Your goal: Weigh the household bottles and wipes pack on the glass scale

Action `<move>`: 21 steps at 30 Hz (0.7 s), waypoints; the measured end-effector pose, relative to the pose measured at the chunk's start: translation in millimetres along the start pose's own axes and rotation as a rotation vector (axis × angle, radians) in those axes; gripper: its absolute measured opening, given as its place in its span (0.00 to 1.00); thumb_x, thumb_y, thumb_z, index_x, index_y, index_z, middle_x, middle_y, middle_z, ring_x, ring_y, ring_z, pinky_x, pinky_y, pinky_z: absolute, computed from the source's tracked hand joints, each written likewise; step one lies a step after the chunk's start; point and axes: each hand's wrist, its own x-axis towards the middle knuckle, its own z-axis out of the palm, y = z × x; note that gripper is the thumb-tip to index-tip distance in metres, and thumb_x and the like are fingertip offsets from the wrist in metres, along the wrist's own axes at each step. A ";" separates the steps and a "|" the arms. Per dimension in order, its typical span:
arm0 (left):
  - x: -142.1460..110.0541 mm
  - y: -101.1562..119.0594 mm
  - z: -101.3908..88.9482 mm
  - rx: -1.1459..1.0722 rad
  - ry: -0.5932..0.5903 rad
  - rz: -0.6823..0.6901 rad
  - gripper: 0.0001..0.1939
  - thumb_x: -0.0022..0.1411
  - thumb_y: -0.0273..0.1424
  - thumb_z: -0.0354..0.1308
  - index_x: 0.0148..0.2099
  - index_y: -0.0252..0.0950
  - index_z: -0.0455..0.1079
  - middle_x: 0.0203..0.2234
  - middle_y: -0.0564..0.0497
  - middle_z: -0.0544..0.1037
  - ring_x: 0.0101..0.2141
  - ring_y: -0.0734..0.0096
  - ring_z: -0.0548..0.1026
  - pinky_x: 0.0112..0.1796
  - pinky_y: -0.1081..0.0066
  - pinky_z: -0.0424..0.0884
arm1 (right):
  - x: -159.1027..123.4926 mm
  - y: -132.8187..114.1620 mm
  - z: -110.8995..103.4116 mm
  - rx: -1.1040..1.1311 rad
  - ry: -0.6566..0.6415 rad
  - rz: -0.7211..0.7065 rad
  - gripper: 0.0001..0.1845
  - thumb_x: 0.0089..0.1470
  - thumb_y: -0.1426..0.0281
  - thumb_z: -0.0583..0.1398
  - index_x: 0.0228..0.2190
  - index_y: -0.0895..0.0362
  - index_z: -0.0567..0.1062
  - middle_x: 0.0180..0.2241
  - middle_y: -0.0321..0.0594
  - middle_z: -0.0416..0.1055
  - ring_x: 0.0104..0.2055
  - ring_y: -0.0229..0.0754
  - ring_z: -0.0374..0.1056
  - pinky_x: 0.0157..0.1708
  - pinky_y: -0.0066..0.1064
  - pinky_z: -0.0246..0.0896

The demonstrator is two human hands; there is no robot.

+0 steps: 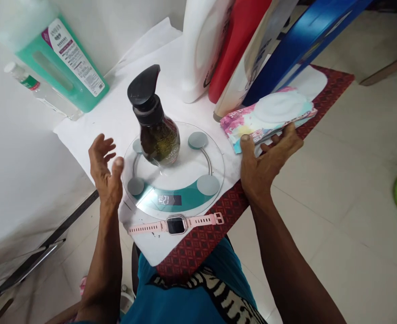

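Note:
A dark pump bottle (160,139) stands upright on a round glass weighing scale (171,180), whose small display is lit. Just left of the scale, my left hand (106,173) is raised with fingers loosely curled and apart, holding nothing. My right hand (264,164) is at the near edge of a colourful wipes pack (245,121) with a white lid, its thumb against the pack's corner and its fingers along the side; some fingertips are hidden. A pink-strapped smartwatch (176,224) lies flat in front of the scale.
A white bottle (198,54), a red bottle (234,40), a beige bottle (242,76) and a blue container (293,49) stand behind the wipes. At the back left are a green liquid jug (60,67) and a clear bottle (50,96). The white-covered table has a red patterned edge (198,247).

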 end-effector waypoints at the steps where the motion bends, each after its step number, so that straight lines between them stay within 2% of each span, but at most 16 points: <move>1: 3.0 9.2 6.3 -0.007 -0.058 0.076 0.45 0.64 0.67 0.64 0.74 0.49 0.66 0.65 0.42 0.76 0.63 0.49 0.77 0.59 0.50 0.76 | 0.3 1.7 0.5 0.001 -0.003 0.001 0.46 0.63 0.46 0.62 0.72 0.48 0.52 0.68 0.56 0.53 0.68 0.62 0.63 0.62 0.65 0.70; 3: 7.8 24.5 23.6 -0.024 -0.163 0.178 0.54 0.57 0.68 0.70 0.77 0.51 0.60 0.70 0.40 0.71 0.68 0.43 0.73 0.64 0.43 0.73 | 1.0 5.9 1.3 0.012 0.002 0.005 0.49 0.60 0.46 0.63 0.72 0.50 0.52 0.67 0.57 0.52 0.68 0.62 0.63 0.62 0.65 0.69; 5: 10.0 34.3 43.7 -0.020 -0.225 0.181 0.56 0.53 0.63 0.76 0.75 0.48 0.61 0.70 0.38 0.71 0.67 0.41 0.73 0.64 0.41 0.73 | 2.1 10.3 1.8 0.029 0.010 0.010 0.52 0.57 0.46 0.64 0.72 0.54 0.53 0.66 0.59 0.51 0.67 0.63 0.63 0.61 0.64 0.69; 8: 7.9 40.6 67.2 0.045 -0.209 0.036 0.42 0.54 0.55 0.80 0.64 0.47 0.69 0.56 0.42 0.80 0.55 0.46 0.81 0.53 0.45 0.81 | 3.7 14.6 1.2 0.032 -0.001 0.016 0.54 0.53 0.45 0.65 0.72 0.55 0.54 0.66 0.59 0.51 0.67 0.62 0.62 0.60 0.64 0.70; 11: 2.9 44.4 74.2 0.125 -0.157 -0.056 0.35 0.52 0.52 0.81 0.54 0.44 0.73 0.41 0.48 0.82 0.41 0.53 0.82 0.42 0.50 0.81 | 4.8 14.2 -0.5 0.024 -0.010 0.025 0.55 0.51 0.45 0.66 0.71 0.52 0.55 0.66 0.57 0.52 0.66 0.61 0.63 0.60 0.64 0.71; 14: 3.8 51.4 66.3 0.079 -0.098 -0.106 0.31 0.54 0.52 0.80 0.49 0.40 0.75 0.38 0.48 0.83 0.38 0.56 0.82 0.40 0.53 0.81 | 5.3 11.0 -1.6 0.033 -0.020 0.037 0.55 0.50 0.44 0.67 0.71 0.51 0.56 0.65 0.57 0.53 0.67 0.63 0.64 0.59 0.65 0.71; 16: 12.7 55.9 54.4 0.022 0.007 -0.131 0.27 0.58 0.52 0.77 0.46 0.39 0.75 0.39 0.46 0.83 0.39 0.55 0.83 0.41 0.52 0.82 | 5.9 9.8 -1.2 0.038 -0.021 0.041 0.56 0.50 0.42 0.67 0.71 0.51 0.57 0.65 0.58 0.54 0.67 0.65 0.64 0.59 0.66 0.72; 19: 39.4 52.6 29.6 0.055 0.218 -0.085 0.26 0.58 0.52 0.77 0.47 0.39 0.74 0.42 0.47 0.82 0.45 0.52 0.83 0.47 0.48 0.82 | 7.1 11.5 0.5 0.028 -0.005 0.046 0.57 0.48 0.37 0.67 0.70 0.50 0.58 0.64 0.58 0.55 0.67 0.67 0.65 0.57 0.68 0.72; 21: 61.0 37.7 12.2 0.128 0.292 -0.056 0.27 0.57 0.50 0.77 0.49 0.41 0.73 0.46 0.46 0.82 0.52 0.47 0.82 0.51 0.45 0.81 | 7.7 14.2 1.7 0.019 0.007 0.050 0.58 0.48 0.35 0.66 0.70 0.50 0.59 0.64 0.58 0.56 0.67 0.68 0.64 0.57 0.69 0.72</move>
